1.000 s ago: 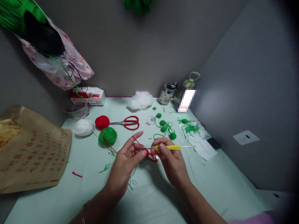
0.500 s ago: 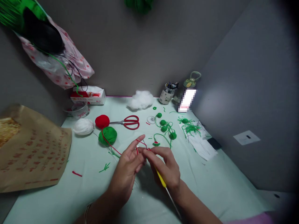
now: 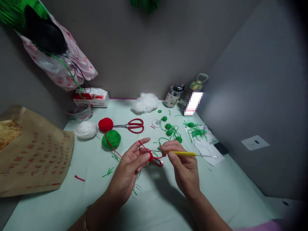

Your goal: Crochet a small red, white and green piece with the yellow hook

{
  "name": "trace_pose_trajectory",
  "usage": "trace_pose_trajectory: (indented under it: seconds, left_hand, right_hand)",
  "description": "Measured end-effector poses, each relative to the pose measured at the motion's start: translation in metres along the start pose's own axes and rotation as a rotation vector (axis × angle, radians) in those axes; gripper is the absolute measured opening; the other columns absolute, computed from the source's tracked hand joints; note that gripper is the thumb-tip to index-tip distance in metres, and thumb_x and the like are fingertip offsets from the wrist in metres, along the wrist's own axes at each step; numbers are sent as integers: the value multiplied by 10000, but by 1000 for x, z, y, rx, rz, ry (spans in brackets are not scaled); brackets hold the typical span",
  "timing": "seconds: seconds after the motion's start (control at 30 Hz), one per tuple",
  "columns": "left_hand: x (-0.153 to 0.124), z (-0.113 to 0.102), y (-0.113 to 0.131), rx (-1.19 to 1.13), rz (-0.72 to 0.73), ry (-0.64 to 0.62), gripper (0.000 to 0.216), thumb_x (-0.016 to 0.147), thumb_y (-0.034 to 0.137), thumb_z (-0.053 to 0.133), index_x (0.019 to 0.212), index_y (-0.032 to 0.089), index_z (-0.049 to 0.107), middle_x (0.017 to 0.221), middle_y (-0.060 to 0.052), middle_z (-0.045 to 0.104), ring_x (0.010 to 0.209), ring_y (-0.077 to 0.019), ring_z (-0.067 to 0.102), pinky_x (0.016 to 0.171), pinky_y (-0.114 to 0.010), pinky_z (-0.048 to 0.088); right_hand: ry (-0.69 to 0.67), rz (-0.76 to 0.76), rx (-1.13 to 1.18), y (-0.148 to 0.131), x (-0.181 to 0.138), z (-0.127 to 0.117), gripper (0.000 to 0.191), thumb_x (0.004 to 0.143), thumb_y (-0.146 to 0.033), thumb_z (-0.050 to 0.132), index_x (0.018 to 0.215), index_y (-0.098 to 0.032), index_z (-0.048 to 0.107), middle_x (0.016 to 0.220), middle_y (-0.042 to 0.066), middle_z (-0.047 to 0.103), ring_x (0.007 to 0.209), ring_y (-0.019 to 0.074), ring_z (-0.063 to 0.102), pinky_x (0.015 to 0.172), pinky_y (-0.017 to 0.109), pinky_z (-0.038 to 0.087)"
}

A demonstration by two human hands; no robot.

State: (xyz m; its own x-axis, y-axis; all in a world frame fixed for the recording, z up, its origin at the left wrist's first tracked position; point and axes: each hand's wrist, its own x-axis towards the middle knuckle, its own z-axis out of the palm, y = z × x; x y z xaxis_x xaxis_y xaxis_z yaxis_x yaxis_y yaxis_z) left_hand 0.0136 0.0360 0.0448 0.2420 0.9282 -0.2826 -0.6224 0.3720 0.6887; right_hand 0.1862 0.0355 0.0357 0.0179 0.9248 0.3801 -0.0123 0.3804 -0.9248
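Note:
My left hand pinches a small piece of red crochet between thumb and fingers. Red yarn runs from the red ball up over its raised index finger. Just below the piece is a glossy, dark red oval object whose kind I cannot make out. My right hand grips a crochet hook by its yellow handle. The hook lies nearly level, one thin metal end pointing at the red piece, the other sticking out to the right. Whether its tip sits in a loop is too small to tell.
Green and white yarn balls lie left of red-handled scissors. Behind are white stuffing, a pen tin and a bottle. Small green crocheted balls lie right; a paper bag stands left.
My right hand has moved right, away from my left fingers, and the hook has swung from steeply slanted to nearly level. The red piece and the oval object now show.

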Motion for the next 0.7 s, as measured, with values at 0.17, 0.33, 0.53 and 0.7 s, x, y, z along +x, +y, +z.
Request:
trace_pose_trajectory:
  seconds: [0.17, 0.33, 0.53, 0.7]
  left_hand:
    - [0, 2, -2, 43, 34, -3, 414, 825, 192, 858, 1221, 210, 738, 845, 17, 682, 682, -74, 563, 634, -184, 419]
    - [-2, 2, -4, 74, 29, -38, 411, 814, 221, 867, 1204, 208, 739, 858, -8, 720, 772, -128, 650, 769, -244, 482]
    - [-4, 2, -6, 93, 13, -41, 448, 826, 237, 858, 1253, 226, 722, 885, -16, 732, 777, -146, 664, 846, -300, 499]
    - [-2, 1, -9, 65, 74, 4, 781, 751, 203, 917, 1462, 259, 598, 818, 25, 682, 798, -133, 638, 818, -255, 490]
  right_hand:
    - [-62, 18, -3, -4, 0, 5, 173, 1015, -297, 648, 1015, -330, 818, 930, 33, 721, 900, 195, 646, 763, 322, 529]
    - [-39, -79, -157, -6, -3, 7, 195, 991, -253, 673, 1076, -342, 824, 1041, 65, 745, 1017, 240, 671, 829, 381, 557]
    - [-22, -101, -167, -10, -1, 5, 185, 993, -252, 667, 1048, -333, 824, 960, 60, 767, 926, 237, 693, 802, 390, 567]
    - [-102, -237, -357, -6, -7, 7, 307, 988, -151, 625, 1162, -331, 802, 927, 68, 757, 838, 221, 706, 727, 367, 592]
